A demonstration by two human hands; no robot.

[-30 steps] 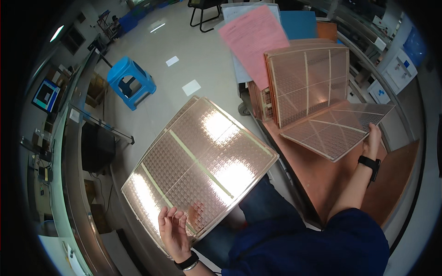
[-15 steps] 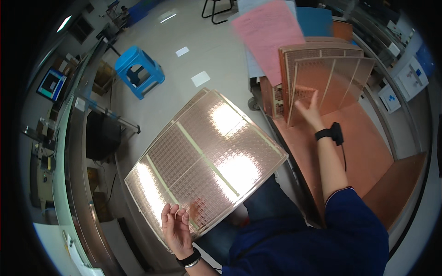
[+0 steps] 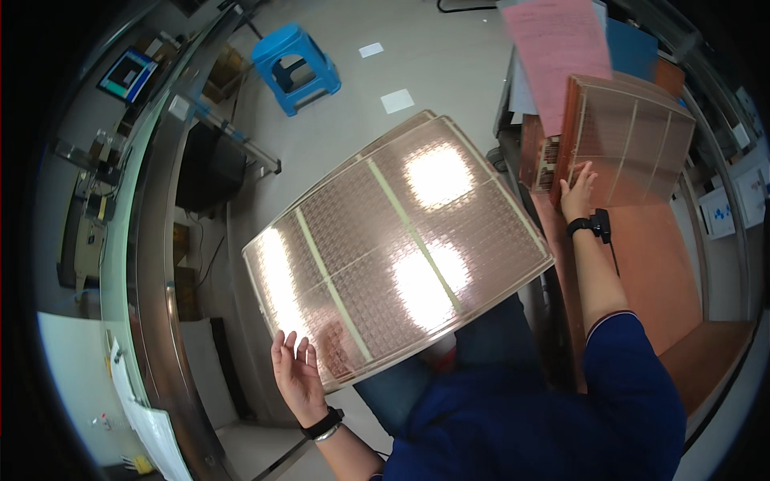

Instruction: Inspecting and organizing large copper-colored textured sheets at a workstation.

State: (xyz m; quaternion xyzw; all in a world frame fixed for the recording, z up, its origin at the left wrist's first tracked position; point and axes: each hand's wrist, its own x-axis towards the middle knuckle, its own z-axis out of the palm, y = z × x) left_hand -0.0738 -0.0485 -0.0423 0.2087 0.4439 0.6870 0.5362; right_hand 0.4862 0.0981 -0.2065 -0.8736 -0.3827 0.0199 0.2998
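A shiny copper-coloured panel (image 3: 353,232) with a fine grid and pale green strips lies tilted across my lap. Beneath its far edge shows the rim of at least one more panel. At its near left corner is my left hand (image 3: 298,381), palm up, fingers loosely curled and apart, gripping nothing. On the right, several similar panels (image 3: 634,144) stand upright as a stack in a copper-coloured cart. My right hand (image 3: 578,194) lies against the lower left of the front panel, fingers stretched out. Whether its fingertips press on the panel I cannot tell.
Pink sheets of paper (image 3: 557,56) stand behind the stack, beside a blue board (image 3: 632,48). A blue plastic stool (image 3: 295,68) is on the floor ahead. Along the left runs a bench with a glass edge (image 3: 132,240) and a monitor (image 3: 128,74). The cart's copper-coloured floor (image 3: 662,264) spreads beside my right arm.
The front upright panel, apart from the stack before, now sits close against it. My right hand has come down to its lower left. The whole view has shifted; my left hand stays by the lap panel.
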